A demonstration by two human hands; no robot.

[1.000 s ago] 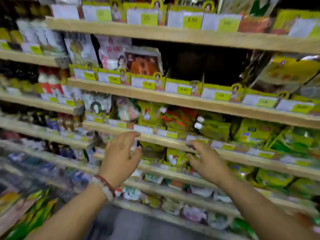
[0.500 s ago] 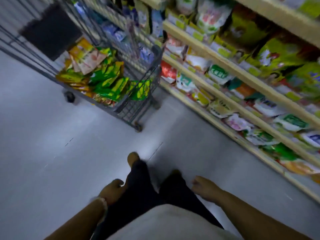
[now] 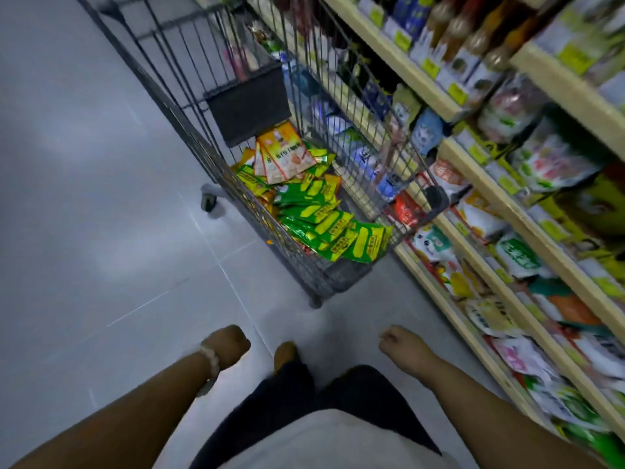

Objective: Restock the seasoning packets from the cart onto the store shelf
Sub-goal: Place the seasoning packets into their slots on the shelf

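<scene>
A pale grey tiled floor (image 3: 101,198) is filling the left half of the view, its thin grout lines running diagonally and soft light patches glaring off it. A wire shopping cart (image 3: 189,106) is standing on this floor toward 12 o'clock, one castor (image 3: 208,201) showing at its left side and a dark flap panel (image 3: 248,103) hanging inside the basket. The seasoning packets (image 3: 321,214) are lying in the bottom of the cart: a heap of green-and-yellow ones toward the near end, and a few orange-and-white packets (image 3: 280,154) resting on top at the far end of the heap.

The store shelf (image 3: 500,204) is running along the right from 1 o'clock down to 4 o'clock, pale wooden boards carrying yellow price tags (image 3: 456,91) on their front edges. Brown bottles (image 3: 473,35) are standing on the upper tier at 1 o'clock; pouches in white, green and orange are crowding the lower tiers, blurred too much to read. The cart is sitting just beside the shelf's front edge.

At 6 o'clock the person's dark trousers (image 3: 297,394) and a tan shoe (image 3: 285,353) are showing above a pale shirt hem. The left hand (image 3: 228,346) is hanging at 7 o'clock over the floor, a beaded bracelet (image 3: 209,362) on its wrist, its fingers loosely curled and holding nothing. The right hand (image 3: 402,348) is hanging at 5 o'clock, its fingers loosely curled too and holding nothing. Both hands are well apart from the cart and the packets.
</scene>
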